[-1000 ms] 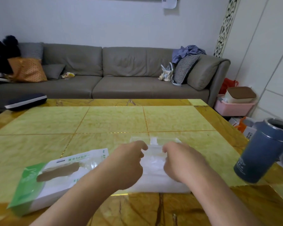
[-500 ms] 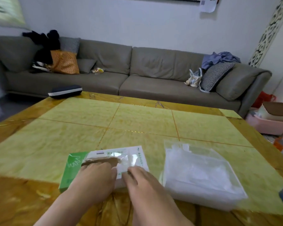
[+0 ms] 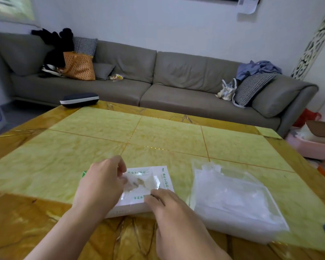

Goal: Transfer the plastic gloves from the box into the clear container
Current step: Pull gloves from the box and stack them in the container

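Thin clear plastic gloves [image 3: 139, 182] are pinched by the left hand [image 3: 101, 184], fingers [image 3: 120, 166] curled onto the film at the slot of the box [image 3: 163, 180]. The box lies flat on the table [image 3: 167, 136], under both hands. The right hand [image 3: 169, 205] is pressed on the box's near edge, fingers bent; any grip there cannot be told. The clear container [image 3: 233, 199] is seen just right of the right fingertips [image 3: 148, 197], apart from them.

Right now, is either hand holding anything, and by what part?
Left hand pinches thin plastic glove film at its left edge, at the box opening. Right hand rests fingertips on the box top near the opening; whether it grips film cannot be told.
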Available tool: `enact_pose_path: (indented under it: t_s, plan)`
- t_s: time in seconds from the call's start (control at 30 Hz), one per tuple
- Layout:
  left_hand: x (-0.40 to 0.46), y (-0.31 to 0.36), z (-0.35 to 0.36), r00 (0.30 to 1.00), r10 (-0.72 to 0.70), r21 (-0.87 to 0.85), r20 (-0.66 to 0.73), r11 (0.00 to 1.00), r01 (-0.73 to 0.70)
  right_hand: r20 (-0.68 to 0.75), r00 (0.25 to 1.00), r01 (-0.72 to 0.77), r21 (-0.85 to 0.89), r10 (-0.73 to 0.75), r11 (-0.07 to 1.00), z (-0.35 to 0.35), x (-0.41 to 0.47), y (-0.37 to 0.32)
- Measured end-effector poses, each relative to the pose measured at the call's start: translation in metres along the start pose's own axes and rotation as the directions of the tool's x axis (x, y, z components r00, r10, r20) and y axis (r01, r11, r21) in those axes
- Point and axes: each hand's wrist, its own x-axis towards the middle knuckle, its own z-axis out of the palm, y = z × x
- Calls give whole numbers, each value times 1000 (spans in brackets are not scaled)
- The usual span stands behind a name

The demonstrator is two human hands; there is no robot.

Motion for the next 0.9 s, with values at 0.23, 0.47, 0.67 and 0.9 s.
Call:
enact_pose_path:
  t_s: [0.23,0.47,0.67,0.9]
  plan:
    - [0,0,0,995,12,99,-101,995,-2,5,1000,-9,14,8,1000,-2,-2,-1]
    - [-2,3,-18,916,97,-164,-389,971,-172,42,999,-15,7,15,1000,-3,-2,2]
    - [0,6,-23,962,-13,-429,-272,897,-109,13,1000,-12,13,12,1000,-2,-2,2]
    - [-14,28,-6,951,271,-354,-150,883,-308,-86,996,-16,40,20,999,0,0,-6]
